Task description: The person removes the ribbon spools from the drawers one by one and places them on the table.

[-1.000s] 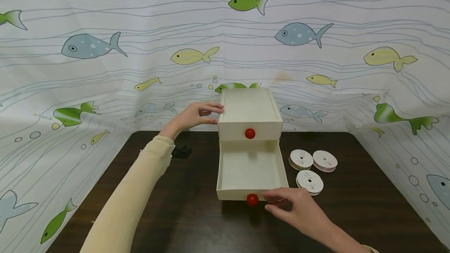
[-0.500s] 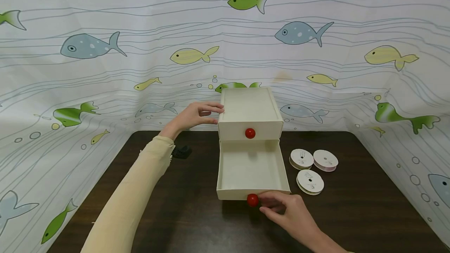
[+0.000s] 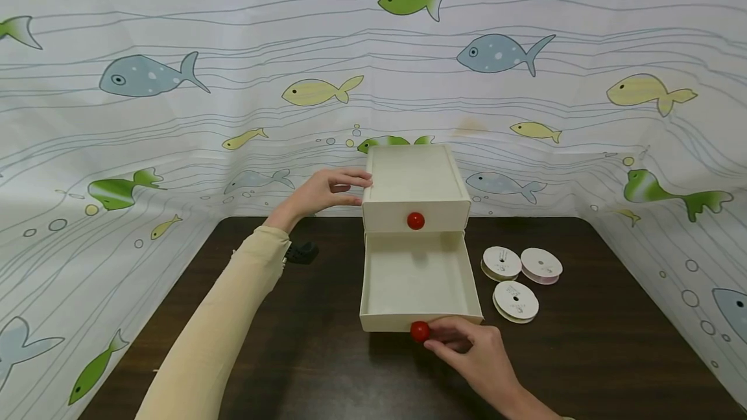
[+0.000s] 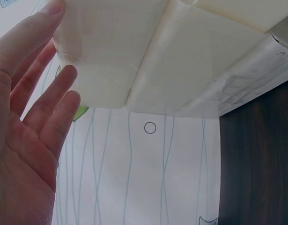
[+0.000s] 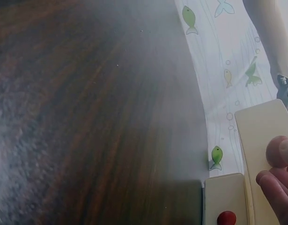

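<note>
A cream drawer cabinet [image 3: 414, 174] stands at the table's middle, with its middle drawer [image 3: 420, 277] pulled out and nothing inside. My right hand [image 3: 481, 355] is at that drawer's front, thumb and index finger pinching the red knob [image 3: 420, 331] from its right side. My left hand [image 3: 323, 190] rests its fingers against the cabinet's left side; in the left wrist view the fingers are spread and fairly straight. Another red knob [image 3: 415, 220] is on the closed top drawer. The right wrist view shows a lower closed drawer with its own red knob [image 5: 226, 218].
Three white ribbon spools [image 3: 515, 301] lie flat on the dark brown table [image 3: 601, 342], right of the cabinet. A fish-patterned sheet [image 3: 327, 37] surrounds the table at the back and sides. A black object [image 3: 301, 252] shows beside my left wrist.
My right hand has shifted left along the drawer front to the red knob, and its fingers have closed in on it. My left hand and the drawer have stayed put.
</note>
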Tool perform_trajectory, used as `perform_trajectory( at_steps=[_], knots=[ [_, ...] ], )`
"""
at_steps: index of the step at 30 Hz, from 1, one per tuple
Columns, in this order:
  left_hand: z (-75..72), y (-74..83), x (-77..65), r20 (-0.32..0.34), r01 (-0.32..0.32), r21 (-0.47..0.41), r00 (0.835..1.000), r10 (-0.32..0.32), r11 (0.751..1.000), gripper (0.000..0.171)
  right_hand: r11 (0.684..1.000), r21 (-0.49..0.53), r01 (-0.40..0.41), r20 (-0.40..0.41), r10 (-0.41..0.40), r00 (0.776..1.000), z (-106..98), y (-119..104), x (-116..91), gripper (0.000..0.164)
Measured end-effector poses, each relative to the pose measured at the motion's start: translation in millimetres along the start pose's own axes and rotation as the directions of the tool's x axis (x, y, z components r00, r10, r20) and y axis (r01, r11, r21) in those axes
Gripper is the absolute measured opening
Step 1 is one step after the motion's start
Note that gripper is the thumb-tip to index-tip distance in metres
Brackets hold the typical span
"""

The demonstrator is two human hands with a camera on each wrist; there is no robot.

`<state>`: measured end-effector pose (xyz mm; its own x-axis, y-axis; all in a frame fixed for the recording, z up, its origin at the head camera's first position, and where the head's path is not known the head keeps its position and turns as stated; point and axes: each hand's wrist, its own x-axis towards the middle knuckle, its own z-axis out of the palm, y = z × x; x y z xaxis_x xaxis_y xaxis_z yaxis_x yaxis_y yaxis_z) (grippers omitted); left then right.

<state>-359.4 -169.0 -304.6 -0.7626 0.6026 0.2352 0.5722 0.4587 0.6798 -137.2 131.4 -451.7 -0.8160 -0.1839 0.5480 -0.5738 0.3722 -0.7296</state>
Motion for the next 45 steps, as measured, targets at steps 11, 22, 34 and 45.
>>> perform_trajectory(
  at_steps=[11,22,34,45],
  knots=[
    [0.8,4.1,-1.2,-0.005,0.023,-0.005,1.000,-0.023,1.000,0.042,0.998,-0.010,0.062,-0.015,-0.062,0.998,0,3,12,0.025],
    [1.7,6.6,0.9,0.001,0.033,0.019,0.999,-0.033,0.999,0.042,0.999,-0.020,0.030,-0.007,-0.030,1.000,-4,16,38,0.025],
    [-0.4,1.7,-0.4,0.019,0.024,-0.092,1.000,-0.022,0.995,0.043,1.000,-0.014,-0.020,0.007,0.020,1.000,-6,22,54,0.025],
    [2.2,0.1,-0.9,0.012,0.016,-0.097,1.000,-0.015,0.995,0.043,0.999,-0.039,-0.014,0.008,0.014,1.000,-5,32,68,0.023]
  ],
)
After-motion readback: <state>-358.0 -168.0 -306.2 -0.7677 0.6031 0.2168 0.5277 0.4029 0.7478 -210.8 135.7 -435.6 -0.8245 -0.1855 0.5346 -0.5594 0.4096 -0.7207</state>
